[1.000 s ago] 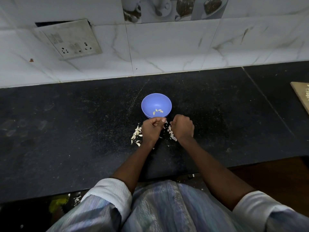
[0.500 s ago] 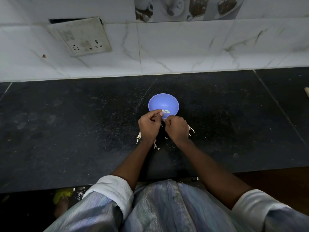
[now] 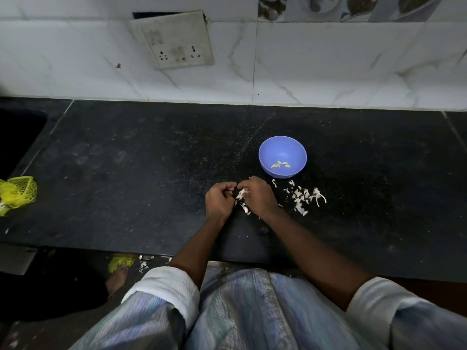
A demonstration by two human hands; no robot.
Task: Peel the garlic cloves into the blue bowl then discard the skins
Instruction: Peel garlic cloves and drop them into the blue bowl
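Observation:
A blue bowl [image 3: 282, 150] stands on the black counter [image 3: 151, 173] with a few peeled garlic cloves [image 3: 280, 164] lying in it. Just in front of the bowl and to its left, my left hand [image 3: 219, 202] and my right hand [image 3: 257, 197] meet with curled fingers. Between their fingertips they pinch a garlic clove with loose white skin [image 3: 242, 195]. A scatter of white garlic skins [image 3: 304, 198] lies on the counter to the right of my right hand. More skin bits lie under and between my hands.
A yellow mesh bag [image 3: 17, 194] lies at the counter's left edge, beside a dark sink [image 3: 17, 137]. A switch plate [image 3: 177, 40] hangs on the tiled wall behind. The counter's front edge runs just below my forearms. My bare foot [image 3: 117, 276] shows on the floor.
The view has swung left, so the bowl and skins now sit right of centre. My hands have drawn back from the bowl's rim toward me and still work together on the clove.

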